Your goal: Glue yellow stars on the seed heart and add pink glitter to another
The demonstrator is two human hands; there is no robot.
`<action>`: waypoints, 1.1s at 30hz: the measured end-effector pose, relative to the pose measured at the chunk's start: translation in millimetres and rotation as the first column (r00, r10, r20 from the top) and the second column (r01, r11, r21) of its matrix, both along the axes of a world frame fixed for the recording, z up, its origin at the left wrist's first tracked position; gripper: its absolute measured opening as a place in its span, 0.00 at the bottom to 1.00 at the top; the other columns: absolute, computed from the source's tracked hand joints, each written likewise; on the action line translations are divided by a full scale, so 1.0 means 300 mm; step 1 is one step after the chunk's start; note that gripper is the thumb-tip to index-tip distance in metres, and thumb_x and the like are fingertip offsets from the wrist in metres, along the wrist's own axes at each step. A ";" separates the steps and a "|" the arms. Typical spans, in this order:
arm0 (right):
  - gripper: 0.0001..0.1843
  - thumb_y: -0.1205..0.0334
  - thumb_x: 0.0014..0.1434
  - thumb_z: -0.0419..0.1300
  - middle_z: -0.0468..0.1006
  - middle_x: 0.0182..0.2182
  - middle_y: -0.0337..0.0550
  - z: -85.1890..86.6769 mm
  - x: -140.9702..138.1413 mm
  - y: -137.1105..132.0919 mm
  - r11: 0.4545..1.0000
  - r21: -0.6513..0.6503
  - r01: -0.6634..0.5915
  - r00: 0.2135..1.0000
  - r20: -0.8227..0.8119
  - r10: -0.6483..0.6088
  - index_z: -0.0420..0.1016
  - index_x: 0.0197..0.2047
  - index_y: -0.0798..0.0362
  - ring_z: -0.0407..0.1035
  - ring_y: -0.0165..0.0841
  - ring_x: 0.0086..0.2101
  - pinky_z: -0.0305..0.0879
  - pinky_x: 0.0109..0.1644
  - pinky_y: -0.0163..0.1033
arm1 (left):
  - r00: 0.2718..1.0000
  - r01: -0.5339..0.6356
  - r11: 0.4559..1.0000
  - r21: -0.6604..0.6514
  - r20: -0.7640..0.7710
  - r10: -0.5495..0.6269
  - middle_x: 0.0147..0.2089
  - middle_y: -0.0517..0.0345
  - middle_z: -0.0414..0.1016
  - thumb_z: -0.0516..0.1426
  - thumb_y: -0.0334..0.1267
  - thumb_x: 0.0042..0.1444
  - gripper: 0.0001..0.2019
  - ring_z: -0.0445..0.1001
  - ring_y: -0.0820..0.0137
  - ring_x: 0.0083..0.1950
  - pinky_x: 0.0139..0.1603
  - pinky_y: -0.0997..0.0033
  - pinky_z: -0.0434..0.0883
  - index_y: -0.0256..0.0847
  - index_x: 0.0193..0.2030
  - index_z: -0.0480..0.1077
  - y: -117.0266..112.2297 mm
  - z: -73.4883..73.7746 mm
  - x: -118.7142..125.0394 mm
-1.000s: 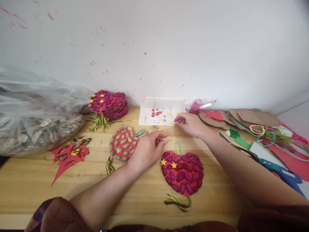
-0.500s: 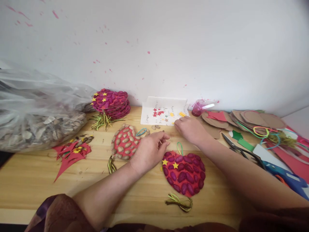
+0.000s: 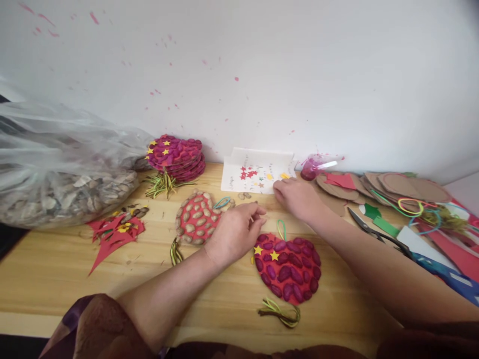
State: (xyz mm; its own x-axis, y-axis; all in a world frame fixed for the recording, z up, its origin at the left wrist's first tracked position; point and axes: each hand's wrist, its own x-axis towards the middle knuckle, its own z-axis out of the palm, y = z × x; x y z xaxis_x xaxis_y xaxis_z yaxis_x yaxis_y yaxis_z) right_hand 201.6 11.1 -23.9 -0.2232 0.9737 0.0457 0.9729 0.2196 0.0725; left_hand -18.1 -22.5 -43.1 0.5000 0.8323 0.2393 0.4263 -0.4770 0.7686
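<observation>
A red heart ornament (image 3: 288, 267) covered in purple seeds, with two yellow stars, a green loop and a yellow-green tassel, lies on the wooden table (image 3: 56, 269). My left hand (image 3: 234, 232) rests at its upper left edge, fingers curled in a loose pinch; what they hold is hidden. My right hand (image 3: 297, 198) reaches to the near edge of a white sheet (image 3: 258, 172) dotted with red and yellow star stickers, fingers bent down onto it. A second heart (image 3: 198, 218) with pale seeds lies left of my left hand.
A stack of purple-seeded hearts (image 3: 175, 157) stands by the wall. A clear bag of pale seeds (image 3: 56, 174) fills the left. Red paper scraps (image 3: 112, 234) lie in front of it. Cardboard discs (image 3: 396, 182), coloured loops, scissors (image 3: 368, 227) and a blue glue gun (image 3: 445, 274) crowd the right.
My right hand has shifted slightly left along the sticker sheet's edge and lowered its fingers. The left hand has stayed by the heart. The view has drifted a little.
</observation>
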 end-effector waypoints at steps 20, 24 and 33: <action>0.17 0.48 0.53 0.71 0.79 0.26 0.42 0.100 -0.009 -0.164 0.840 -0.518 -0.163 0.310 -0.835 -0.454 0.76 0.31 0.54 0.71 0.28 0.26 0.60 0.24 0.31 | 0.904 0.167 0.748 -0.643 0.403 0.144 0.38 0.55 0.79 0.65 0.39 0.57 0.12 0.76 0.73 0.32 0.29 0.75 0.71 0.35 0.45 0.76 0.020 0.054 0.008; 0.15 0.51 0.52 0.71 0.78 0.25 0.40 0.102 -0.029 -0.207 0.815 -0.558 -0.156 0.255 -0.820 -0.513 0.76 0.32 0.53 0.70 0.27 0.25 0.58 0.22 0.30 | 0.895 0.182 0.717 -0.673 0.415 0.162 0.34 0.57 0.78 0.66 0.37 0.54 0.09 0.74 0.75 0.29 0.28 0.76 0.70 0.35 0.39 0.76 0.010 0.070 0.008; 0.14 0.53 0.53 0.70 0.77 0.22 0.37 0.097 -0.063 -0.271 0.826 -0.543 -0.153 0.152 -0.839 -0.523 0.75 0.31 0.54 0.65 0.23 0.20 0.55 0.21 0.29 | 0.929 0.184 0.694 -0.696 0.354 0.108 0.27 0.57 0.78 0.66 0.40 0.54 0.09 0.74 0.74 0.27 0.30 0.75 0.70 0.36 0.35 0.74 -0.004 0.064 0.009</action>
